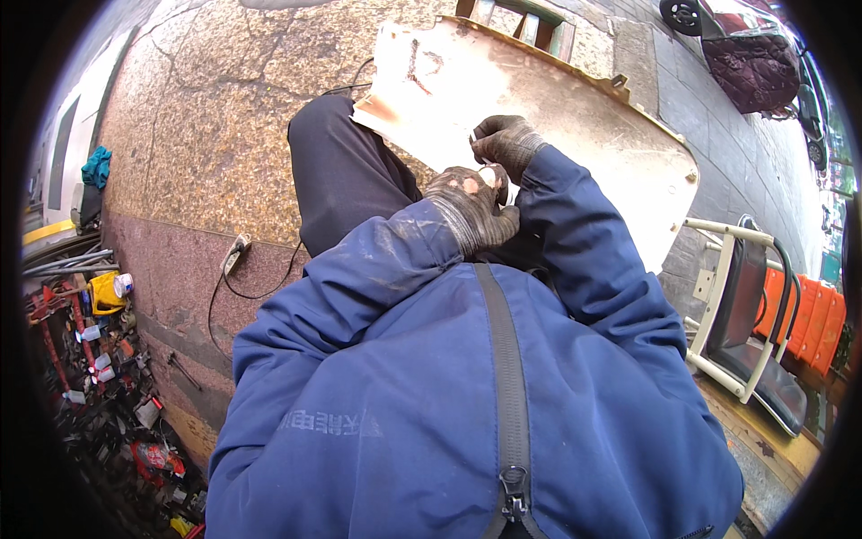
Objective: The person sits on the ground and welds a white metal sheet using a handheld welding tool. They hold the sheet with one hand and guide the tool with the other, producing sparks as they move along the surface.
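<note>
A worn, dirty knit glove covers my left hand [471,205], whose fingers are curled in front of my jacket. A small white bit shows beside its fingers; I cannot make out what it is. Just beyond it, my right hand [508,145], gloved in dark grey, has its thumb and fingers pinched together. Something small and pale shows at those fingertips, too small to name. Behind both hands lies a large cream panel [539,99] with rust-brown stains and a bent edge, near my knees. Its far edge meets a wooden stool [561,40].
A power strip [236,253] with a black cable lies on the paving at left. Tools and loose parts [117,386] crowd the lower left, near a yellow container [108,293]. At right stand a metal-framed chair [741,314] and an orange plastic object [804,314]. A vehicle with a quilted cover [750,67] is farther off.
</note>
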### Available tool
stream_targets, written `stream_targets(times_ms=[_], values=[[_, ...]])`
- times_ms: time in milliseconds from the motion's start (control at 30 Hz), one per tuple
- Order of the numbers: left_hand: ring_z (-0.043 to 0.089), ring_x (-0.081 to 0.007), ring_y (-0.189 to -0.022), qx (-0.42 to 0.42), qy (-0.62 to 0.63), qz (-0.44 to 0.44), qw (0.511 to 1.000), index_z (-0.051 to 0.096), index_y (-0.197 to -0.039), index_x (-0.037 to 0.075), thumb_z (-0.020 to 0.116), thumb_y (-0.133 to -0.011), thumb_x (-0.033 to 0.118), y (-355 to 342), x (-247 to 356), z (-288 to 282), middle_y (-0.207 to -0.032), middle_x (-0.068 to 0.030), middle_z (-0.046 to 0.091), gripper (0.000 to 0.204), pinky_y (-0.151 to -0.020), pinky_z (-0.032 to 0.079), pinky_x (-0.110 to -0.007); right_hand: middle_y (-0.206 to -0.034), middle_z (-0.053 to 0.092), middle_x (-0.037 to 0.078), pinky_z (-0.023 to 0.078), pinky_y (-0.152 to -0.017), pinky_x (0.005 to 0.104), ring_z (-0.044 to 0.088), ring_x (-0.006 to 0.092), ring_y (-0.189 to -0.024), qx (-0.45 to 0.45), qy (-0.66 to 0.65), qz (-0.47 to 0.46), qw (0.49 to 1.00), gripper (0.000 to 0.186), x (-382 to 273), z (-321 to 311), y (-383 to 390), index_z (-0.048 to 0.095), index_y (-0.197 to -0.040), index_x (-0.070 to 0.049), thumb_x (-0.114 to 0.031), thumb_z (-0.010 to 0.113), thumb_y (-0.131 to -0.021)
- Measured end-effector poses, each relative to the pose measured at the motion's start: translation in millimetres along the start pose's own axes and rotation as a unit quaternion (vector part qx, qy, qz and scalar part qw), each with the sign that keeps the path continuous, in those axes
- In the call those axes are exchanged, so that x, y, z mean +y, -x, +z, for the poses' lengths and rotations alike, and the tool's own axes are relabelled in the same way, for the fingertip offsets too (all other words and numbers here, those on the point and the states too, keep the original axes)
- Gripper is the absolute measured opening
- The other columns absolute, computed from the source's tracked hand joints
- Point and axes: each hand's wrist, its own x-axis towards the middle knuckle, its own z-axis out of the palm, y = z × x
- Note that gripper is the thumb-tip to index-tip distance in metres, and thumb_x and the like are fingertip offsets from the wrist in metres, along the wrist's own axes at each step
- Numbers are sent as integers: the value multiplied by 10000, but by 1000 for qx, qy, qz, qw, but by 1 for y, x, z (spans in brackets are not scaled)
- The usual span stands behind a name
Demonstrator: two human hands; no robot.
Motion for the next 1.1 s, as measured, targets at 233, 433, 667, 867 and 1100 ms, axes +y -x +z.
stream_targets(times_ms=[233,433,667,867,1100], values=[[610,-287,-752,-21,12,-13,1000,556,-845,56,614,-712,312,0,5,-1,-734,-118,623,295,-712,476,-391,-648,585,71,442,-535,269,543,147,-573,-20,1,9,1000,120,3,-3,1,613,-760,32,46,643,-645],[613,-283,-748,-13,5,-8,1000,561,-852,59,614,-711,307,0,4,1,-724,-117,621,290,-709,479,-386,-657,624,85,457,-404,321,567,178,-497,-20,12,-2,1000,151,12,-4,-7,642,-807,-34,-29,658,-657],[616,-285,-734,-26,-2,4,1000,566,-823,49,612,-710,301,-2,3,2,-719,-122,622,280,-705,486,-384,-656,618,93,450,-390,321,565,179,-496,-14,20,1,1000,163,14,-4,-5,644,-821,-28,-20,655,-659],[614,-290,-735,-14,-8,20,1000,568,-803,44,611,-707,295,-3,2,5,-725,-127,624,272,-699,487,-381,-666,618,93,447,-389,319,558,178,-492,-29,13,9,999,159,13,-7,-1,641,-804,-23,-10,659,-646],[612,-296,-713,-1,3,36,999,561,-787,44,606,-715,292,-2,0,8,-699,-132,618,263,-684,487,-382,-658,615,86,453,-402,316,561,175,-502,-28,5,6,1000,151,14,-7,2,641,-790,-27,-16,658,-641]])
